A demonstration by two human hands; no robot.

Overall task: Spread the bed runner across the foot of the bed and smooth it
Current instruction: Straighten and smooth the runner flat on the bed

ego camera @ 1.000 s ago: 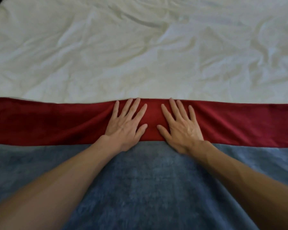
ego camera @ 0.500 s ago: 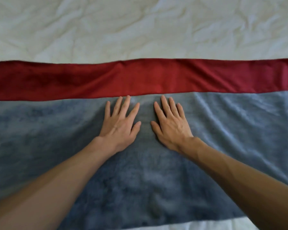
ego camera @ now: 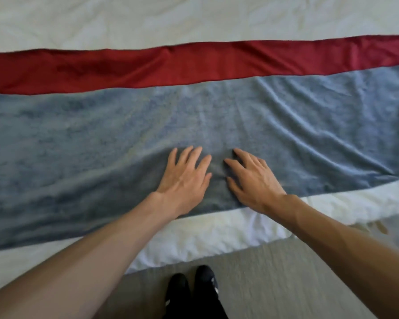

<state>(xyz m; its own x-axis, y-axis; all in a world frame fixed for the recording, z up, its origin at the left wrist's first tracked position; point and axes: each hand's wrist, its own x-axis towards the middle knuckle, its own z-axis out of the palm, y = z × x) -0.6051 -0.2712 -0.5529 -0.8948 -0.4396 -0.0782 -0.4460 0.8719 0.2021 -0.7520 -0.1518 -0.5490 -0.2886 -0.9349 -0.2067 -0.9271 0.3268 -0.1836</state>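
Note:
The bed runner lies across the foot of the bed, a wide blue-grey plush band with a red strip along its far edge. Diagonal wrinkles run through its right part. My left hand rests flat on the blue band near its front edge, fingers spread. My right hand lies beside it, palm down, fingers apart and slightly arched. Neither hand holds anything. The two hands are a few centimetres apart.
White creased bedding stretches beyond the red strip. A white edge of the bed shows below the runner. Grey floor lies in front, with my dark shoes close to the bed.
Both hands slid back toward me, from the red strip across the blue band to near its front edge. The view tilted down, and the bed edge, floor and shoes came into sight.

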